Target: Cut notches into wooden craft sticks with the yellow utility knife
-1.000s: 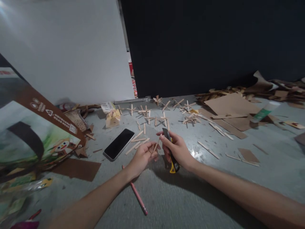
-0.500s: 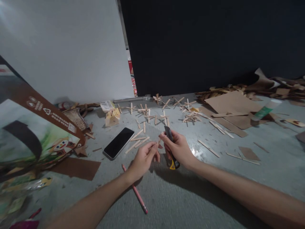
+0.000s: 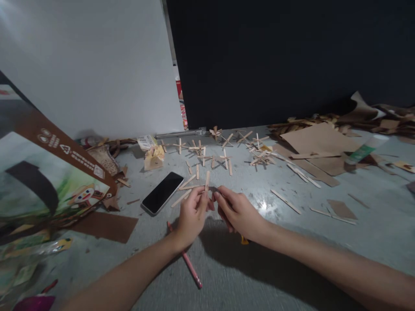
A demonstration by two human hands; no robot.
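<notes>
My left hand is closed on a short flat wooden stick, which stands upright between thumb and fingers. My right hand wraps around a utility knife; most of its body is hidden by the palm, and a yellow end shows below. The knife's dark tip reaches the stick from the right, though the exact contact is too small to tell. A pink pencil lies under my left wrist. Beyond my left hand, more wooden sticks lie beside a black phone.
Small crossed-stick pieces stand at the back of the grey table. Brown cardboard sheets and a glue stick are at the right. A printed paper bag stands at the left. White and black panels border the back.
My left hand has raised the wooden stick upright. My right hand has turned the knife, bringing its tip leftward against or near the stick.
</notes>
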